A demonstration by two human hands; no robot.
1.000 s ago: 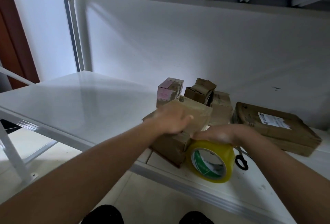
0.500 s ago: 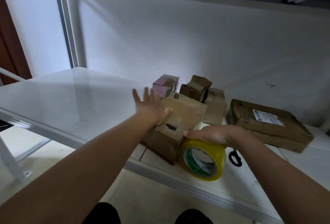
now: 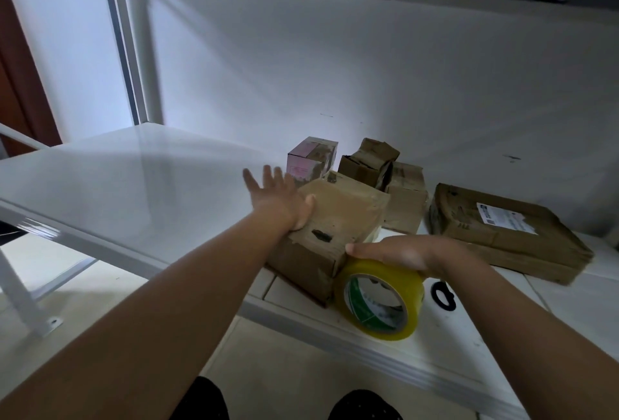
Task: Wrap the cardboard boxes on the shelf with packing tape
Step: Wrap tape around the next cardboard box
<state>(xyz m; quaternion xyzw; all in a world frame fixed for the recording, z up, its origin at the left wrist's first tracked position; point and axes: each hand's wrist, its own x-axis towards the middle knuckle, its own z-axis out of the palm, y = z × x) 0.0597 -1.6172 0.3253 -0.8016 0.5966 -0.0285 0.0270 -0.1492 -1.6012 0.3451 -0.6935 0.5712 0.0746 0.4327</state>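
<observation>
Your left hand [image 3: 279, 200] now splayed, fingers straight, heel of palm pressing left edge of front cardboard box [image 3: 330, 235] at frame centre; a second ago it lay curled over box top. Likely smoothing tape down.

Your right hand [image 3: 407, 252] unchanged: fingers curved over yellow tape roll [image 3: 380, 299], lower centre-right, touching box corner.

Other boxes [image 3: 368, 161] behind, untaped.

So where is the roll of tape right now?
The yellow tape roll stands on edge at the front of the shelf, under the right hand, right of the nearest cardboard box.
</observation>
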